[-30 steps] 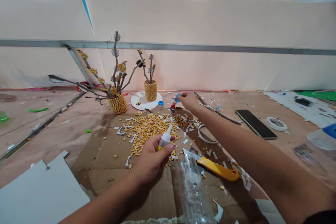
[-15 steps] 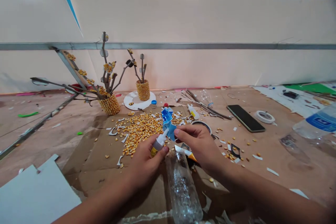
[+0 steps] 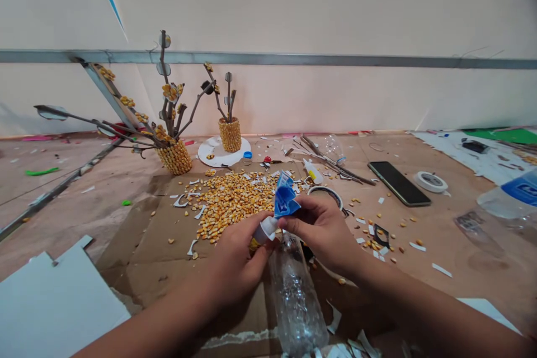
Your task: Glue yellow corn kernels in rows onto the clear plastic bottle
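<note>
My left hand (image 3: 235, 260) is closed round a small white glue bottle (image 3: 263, 231) with a yellow label, its nozzle tilted up to the right. My right hand (image 3: 321, 229) pinches a crumpled blue plastic piece (image 3: 285, 199) right at the nozzle's tip. Both hands hover over brown cardboard (image 3: 168, 268), just in front of a pile of corn kernels (image 3: 230, 201). A clear plastic bottle (image 3: 296, 296) lies below my hands, pointing toward me.
Two corn-covered pots with twigs (image 3: 176, 156) (image 3: 230, 134) stand at the back left. A phone (image 3: 398, 183), tape roll (image 3: 430, 181), loose twigs (image 3: 331, 163) and another glue bottle (image 3: 312, 171) lie to the right. White board (image 3: 54, 302) rests at the near left, a water bottle (image 3: 512, 198) far right.
My right hand came back from the far side of the table with the blue piece and brought it to the glue nozzle. The view tilted downward.
</note>
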Available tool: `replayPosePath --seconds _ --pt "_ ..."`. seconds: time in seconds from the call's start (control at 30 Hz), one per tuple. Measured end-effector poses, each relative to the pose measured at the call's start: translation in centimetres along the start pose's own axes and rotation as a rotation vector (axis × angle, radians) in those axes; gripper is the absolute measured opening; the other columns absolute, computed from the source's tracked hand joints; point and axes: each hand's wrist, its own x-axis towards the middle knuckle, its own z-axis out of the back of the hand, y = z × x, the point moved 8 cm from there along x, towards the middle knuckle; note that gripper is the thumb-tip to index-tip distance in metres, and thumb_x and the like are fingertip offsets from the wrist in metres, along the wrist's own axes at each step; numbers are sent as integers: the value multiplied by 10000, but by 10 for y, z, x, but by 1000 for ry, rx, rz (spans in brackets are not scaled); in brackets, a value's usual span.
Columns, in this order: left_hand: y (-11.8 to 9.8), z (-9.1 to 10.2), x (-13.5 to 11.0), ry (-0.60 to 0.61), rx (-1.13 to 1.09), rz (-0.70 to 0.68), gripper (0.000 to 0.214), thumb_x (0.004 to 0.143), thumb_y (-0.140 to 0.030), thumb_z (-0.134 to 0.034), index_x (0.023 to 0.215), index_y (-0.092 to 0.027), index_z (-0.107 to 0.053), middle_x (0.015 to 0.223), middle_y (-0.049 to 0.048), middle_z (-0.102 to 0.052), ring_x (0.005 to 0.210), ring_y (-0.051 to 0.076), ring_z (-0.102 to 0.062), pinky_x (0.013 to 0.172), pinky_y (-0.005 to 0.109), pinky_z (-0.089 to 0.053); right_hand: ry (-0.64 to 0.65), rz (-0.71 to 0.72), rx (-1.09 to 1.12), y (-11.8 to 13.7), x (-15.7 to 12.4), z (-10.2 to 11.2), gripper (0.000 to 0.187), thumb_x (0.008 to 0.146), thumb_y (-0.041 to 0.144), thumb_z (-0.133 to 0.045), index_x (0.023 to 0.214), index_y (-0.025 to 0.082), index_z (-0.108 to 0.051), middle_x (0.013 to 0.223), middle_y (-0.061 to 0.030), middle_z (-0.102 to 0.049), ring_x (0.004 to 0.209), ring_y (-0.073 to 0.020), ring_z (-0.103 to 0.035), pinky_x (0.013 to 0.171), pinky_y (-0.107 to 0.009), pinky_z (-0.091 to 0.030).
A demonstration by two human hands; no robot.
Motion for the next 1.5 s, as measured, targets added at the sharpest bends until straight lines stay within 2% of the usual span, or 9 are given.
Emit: replayPosePath --seconds 0.23,0.37,0.5,0.6,0.83,1.0,1.27,1.33,1.5 --pt "-8 -4 -1 81 -90 0 209 993 -299 -672 1154 -202 -763 957 65 -793 802 216 -667 816 325 -488 -107 140 -97 15 -9 4 193 767 315 -897 709 215 -743 655 20 -643 606 -134 -535 592 -272 -472" --pt "-13 -5 2 148 -245 12 175 970 -336 -719 1042 -198 -799 891 46 -776 796 207 -648 781 304 -470 -94 77 -38 13 -11 4 276 744 351 -931 644 210 -717 560 36 -585 499 -103 -458 495 -250 -402" --pt "-5 -16 -2 272 -626 183 286 908 -403 -792 1106 -199 -826 1001 73 -796 908 242 -682 830 326 -495 -33 22 26 12 -11 3 288 727 379 -961 647 210 -742 573 19 -639 461 -96 -487 441 -234 -380" --pt "-2 -19 -5 325 -816 317 308 809 -384 -869 1038 -180 -836 954 65 -770 856 208 -652 800 303 -483 19 24 -35 16 -11 5 285 761 412 -942 674 210 -760 599 -4 -686 469 -109 -523 447 -242 -409" --pt "-7 -13 -5 498 -769 416 328 782 -443 -866 926 -164 -771 639 -64 -478 528 72 -282 499 231 -191 79 127 -337 34 -8 12 368 807 458 -899 619 199 -717 551 8 -614 502 -115 -487 482 -258 -384" --pt "-4 -14 2 460 -827 415 375 767 -474 -890 905 -162 -735 599 -86 -422 490 56 -239 469 232 -158 -12 29 -150 18 2 19 365 734 491 -935 663 209 -714 582 7 -640 501 -121 -515 484 -266 -421" --pt "5 -15 12 443 -817 399 397 754 -502 -885 932 -164 -777 588 -89 -373 484 57 -211 480 251 -106 -116 -135 148 -8 9 13 428 608 498 -980 679 200 -681 580 12 -626 474 -78 -422 463 -234 -317" --pt "7 -13 10 455 -816 405 390 755 -482 -887 950 -159 -788 580 -90 -380 477 54 -207 480 253 -100 -151 -149 165 -10 12 20 440 604 498 -966 685 205 -648 579 23 -596 475 -72 -399 460 -225 -293" --pt "13 -2 4 439 -802 406 390 763 -460 -883 986 -147 -818 569 -83 -394 474 54 -210 472 249 -100 -292 -95 148 -10 27 64 479 554 490 -975 719 220 -616 622 47 -575 510 -62 -363 481 -222 -247"
